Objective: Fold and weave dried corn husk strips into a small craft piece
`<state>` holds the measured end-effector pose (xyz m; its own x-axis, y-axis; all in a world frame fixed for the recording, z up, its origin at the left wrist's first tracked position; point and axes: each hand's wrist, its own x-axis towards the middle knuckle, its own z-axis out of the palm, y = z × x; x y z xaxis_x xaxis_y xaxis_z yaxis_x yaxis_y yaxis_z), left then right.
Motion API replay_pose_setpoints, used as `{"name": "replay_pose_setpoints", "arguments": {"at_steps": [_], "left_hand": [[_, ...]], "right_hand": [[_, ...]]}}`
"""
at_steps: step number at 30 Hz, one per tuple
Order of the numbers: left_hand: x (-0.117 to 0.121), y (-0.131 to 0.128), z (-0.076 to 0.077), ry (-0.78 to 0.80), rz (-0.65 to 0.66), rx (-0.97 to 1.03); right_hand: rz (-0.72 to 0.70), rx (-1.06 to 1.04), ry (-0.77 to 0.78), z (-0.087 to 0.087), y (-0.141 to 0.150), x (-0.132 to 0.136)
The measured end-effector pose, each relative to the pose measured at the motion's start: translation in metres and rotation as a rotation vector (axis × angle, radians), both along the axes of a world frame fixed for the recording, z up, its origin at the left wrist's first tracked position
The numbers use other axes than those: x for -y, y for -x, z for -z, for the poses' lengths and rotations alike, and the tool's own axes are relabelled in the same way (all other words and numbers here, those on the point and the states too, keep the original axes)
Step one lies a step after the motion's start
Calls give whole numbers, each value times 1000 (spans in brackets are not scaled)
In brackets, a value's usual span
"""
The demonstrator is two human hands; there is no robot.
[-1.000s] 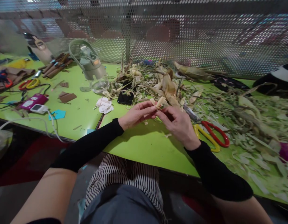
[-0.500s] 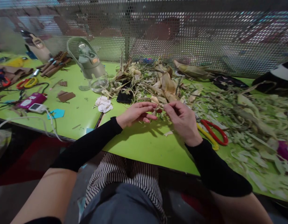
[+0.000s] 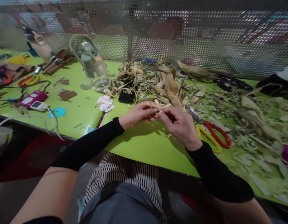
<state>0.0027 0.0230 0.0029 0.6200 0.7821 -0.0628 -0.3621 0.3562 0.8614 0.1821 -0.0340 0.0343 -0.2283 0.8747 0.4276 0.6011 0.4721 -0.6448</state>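
My left hand [image 3: 137, 114] and my right hand [image 3: 180, 125] meet over the green table [image 3: 144, 144], both pinching one small piece of dried corn husk [image 3: 159, 105] with pale strips fanning out of it. The fingertips of both hands close on it from either side. Just behind my hands lies a heap of dried corn husks [image 3: 166, 82]. Scissors with a red and a yellow handle [image 3: 212, 135] lie on the table right of my right wrist. Both forearms are in black sleeves.
A black phone [image 3: 126, 96] and a crumpled white tissue [image 3: 105, 104] lie left of the heap. A glass bottle with a grey-green handle [image 3: 91, 63] stands behind them. Husk scraps [image 3: 256, 124] cover the right side. A pink device [image 3: 33, 99], cables and cardboard bits sit at left. Perforated metal mesh [image 3: 181, 34] backs the table.
My hands dipped toward the table and the husk piece was hidden between the fingers; now they are lifted slightly again, with the husk's strips showing above the fingertips.
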Motion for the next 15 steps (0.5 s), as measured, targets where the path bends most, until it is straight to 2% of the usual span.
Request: {"name": "replay_pose_setpoints", "arguments": {"at_steps": [3,7,9,11,15], "left_hand": [[1,1,-5,-23,-10,-11],[3,2,-8,-29,-38,-41],[2,2,-7,-27,-41,-41],[2,2,-6,-27,-37,-41],[2,2,-6,-46,-30,-52]], "right_hand": [[44,-45,-32,-2,-4,0],[244,-149,-23,0,-10,-4],[221,-190,81,3,-12,-8],[138,-257,180,5,-13,-10],[41,-346,205,5,-11,-12]]}}
